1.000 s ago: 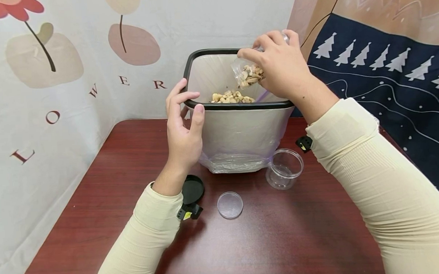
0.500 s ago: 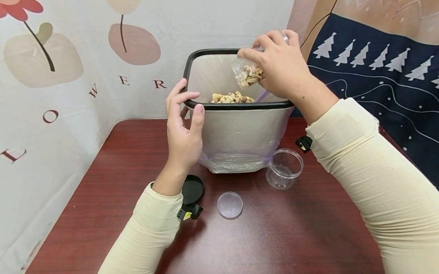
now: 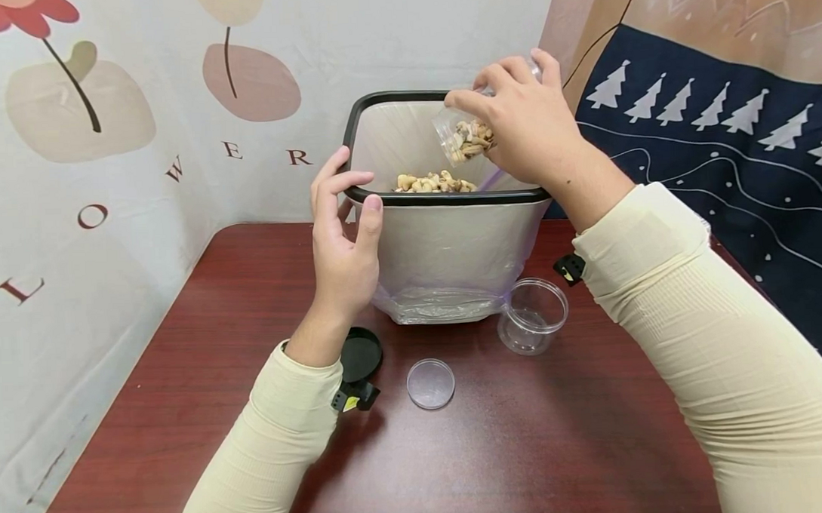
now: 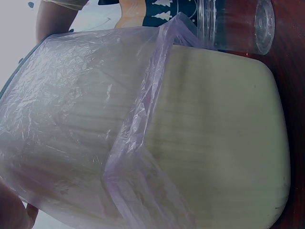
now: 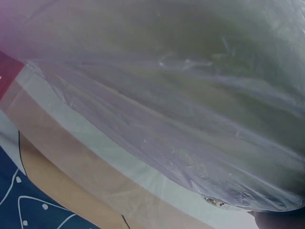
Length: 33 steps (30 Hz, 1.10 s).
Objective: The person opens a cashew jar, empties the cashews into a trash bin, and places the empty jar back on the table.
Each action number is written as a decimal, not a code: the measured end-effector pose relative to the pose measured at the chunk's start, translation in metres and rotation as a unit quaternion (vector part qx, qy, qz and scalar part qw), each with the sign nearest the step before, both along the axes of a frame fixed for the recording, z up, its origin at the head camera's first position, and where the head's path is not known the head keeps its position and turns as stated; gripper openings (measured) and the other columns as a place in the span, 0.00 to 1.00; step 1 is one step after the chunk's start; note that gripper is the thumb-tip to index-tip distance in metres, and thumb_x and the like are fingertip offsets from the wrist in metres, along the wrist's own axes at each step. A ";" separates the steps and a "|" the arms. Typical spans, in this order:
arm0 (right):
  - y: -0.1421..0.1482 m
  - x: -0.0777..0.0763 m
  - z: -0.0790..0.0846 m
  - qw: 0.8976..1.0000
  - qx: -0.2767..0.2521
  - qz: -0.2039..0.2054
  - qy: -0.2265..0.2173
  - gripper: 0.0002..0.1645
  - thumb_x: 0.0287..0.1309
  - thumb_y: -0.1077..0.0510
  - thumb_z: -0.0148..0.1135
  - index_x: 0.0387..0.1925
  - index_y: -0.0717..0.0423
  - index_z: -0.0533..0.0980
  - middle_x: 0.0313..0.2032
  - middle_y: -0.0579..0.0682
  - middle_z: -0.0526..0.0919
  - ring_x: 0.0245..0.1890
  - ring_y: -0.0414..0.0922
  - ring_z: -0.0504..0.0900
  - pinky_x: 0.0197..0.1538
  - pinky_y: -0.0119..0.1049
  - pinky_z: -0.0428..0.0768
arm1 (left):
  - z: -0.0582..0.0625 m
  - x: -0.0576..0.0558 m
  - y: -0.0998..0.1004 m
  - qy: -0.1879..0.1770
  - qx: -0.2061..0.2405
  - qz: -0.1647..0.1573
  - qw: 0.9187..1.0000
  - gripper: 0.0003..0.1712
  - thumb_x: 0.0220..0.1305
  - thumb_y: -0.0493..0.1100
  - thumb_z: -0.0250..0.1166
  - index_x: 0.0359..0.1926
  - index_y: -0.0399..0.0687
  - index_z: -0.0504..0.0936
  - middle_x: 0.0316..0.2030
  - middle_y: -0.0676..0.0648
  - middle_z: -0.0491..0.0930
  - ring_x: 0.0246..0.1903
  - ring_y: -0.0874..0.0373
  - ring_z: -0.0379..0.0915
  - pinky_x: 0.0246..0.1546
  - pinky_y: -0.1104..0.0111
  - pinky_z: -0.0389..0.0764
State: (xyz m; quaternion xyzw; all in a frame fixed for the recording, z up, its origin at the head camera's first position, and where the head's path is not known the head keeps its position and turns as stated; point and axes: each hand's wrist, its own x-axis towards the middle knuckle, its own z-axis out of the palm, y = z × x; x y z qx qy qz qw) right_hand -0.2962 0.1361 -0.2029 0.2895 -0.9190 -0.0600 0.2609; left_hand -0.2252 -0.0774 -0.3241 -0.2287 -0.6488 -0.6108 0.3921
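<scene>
In the head view, my right hand point(image 3: 525, 124) grips a clear plastic jar point(image 3: 446, 138) from above and holds it tilted over a trash bin point(image 3: 451, 244). Pale nuts and seeds point(image 3: 471, 140) sit inside the jar, and my palm hides much of it. A heap of what look like cashews point(image 3: 434, 182) lies in the bin, partly cut off by the front rim. My left hand point(image 3: 345, 244) holds the bin's front left corner, with a finger over the black rim and the thumb outside. A translucent bag point(image 4: 71, 109) lines the bin and hangs down its outside.
An uncovered clear jar point(image 3: 532, 316) stands by the bin's lower right corner. A clear lid point(image 3: 430, 384) lies on the reddish-brown table point(image 3: 499, 450), and a black lid point(image 3: 361, 355) lies by my left wrist. Printed cloth hangs behind.
Both hands and the tilted jar keep nearly the same places. A finger of my right hand has lifted slightly on the jar. The heap in the bin looks much the same.
</scene>
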 end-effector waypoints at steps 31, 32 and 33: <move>-0.001 0.002 0.001 1.000 0.026 -0.012 0.002 0.42 0.51 0.66 0.70 0.67 0.40 0.69 0.62 0.60 0.72 0.68 0.59 0.63 0.68 0.66 0.54 | 0.000 -0.001 0.000 0.000 -0.001 0.002 1.000 0.23 0.70 0.50 0.57 0.55 0.35 0.74 0.71 0.38 0.61 0.72 0.59 0.58 0.60 0.52 0.70; -0.001 0.002 0.001 1.000 0.026 -0.013 0.002 0.42 0.51 0.67 0.70 0.67 0.40 0.69 0.62 0.60 0.72 0.68 0.59 0.63 0.68 0.66 0.54 | 0.000 -0.001 0.000 0.000 -0.001 0.002 1.000 0.23 0.70 0.50 0.57 0.55 0.35 0.74 0.71 0.38 0.61 0.72 0.59 0.58 0.60 0.52 0.70; -0.001 0.002 0.001 1.000 0.027 -0.013 0.002 0.42 0.51 0.67 0.70 0.67 0.40 0.69 0.62 0.60 0.72 0.68 0.59 0.63 0.68 0.66 0.53 | 0.000 -0.001 0.000 0.001 0.000 0.001 1.000 0.23 0.70 0.50 0.57 0.54 0.35 0.74 0.71 0.38 0.61 0.72 0.59 0.58 0.60 0.52 0.70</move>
